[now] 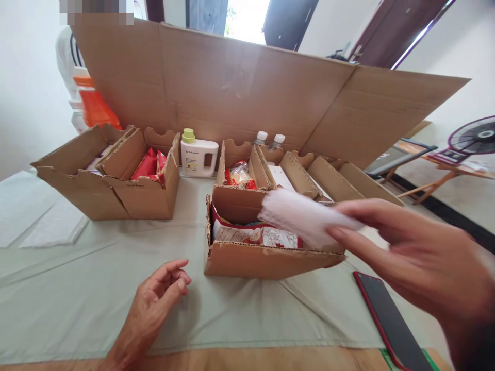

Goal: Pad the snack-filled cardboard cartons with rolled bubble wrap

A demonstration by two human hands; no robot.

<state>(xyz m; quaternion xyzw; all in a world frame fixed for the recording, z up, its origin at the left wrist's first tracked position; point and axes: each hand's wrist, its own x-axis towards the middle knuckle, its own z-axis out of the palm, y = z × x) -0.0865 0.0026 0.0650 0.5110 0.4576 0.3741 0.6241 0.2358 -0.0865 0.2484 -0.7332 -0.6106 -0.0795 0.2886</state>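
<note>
My right hand [402, 252] pinches a white, soft-looking folded sheet [297, 214] between thumb and fingers; it is blurred and its exact kind is unclear. The sheet is over the front cardboard box [266, 263], whose right side it partly hides. Inside that box lie red-and-white printed packets [247, 234]. To the left of the box, my left hand [158, 293] hovers low above the cloth, fingers loosely curved and holding nothing.
Open cardboard bins [143, 201] with red packets stand at left, near flat white sheets [58, 224]. A white bottle [199, 157] and more bins [297, 172] line the back, before a cardboard panel [251, 87]. A phone [390, 319] lies front right. Someone's sleeve [65, 56] shows behind.
</note>
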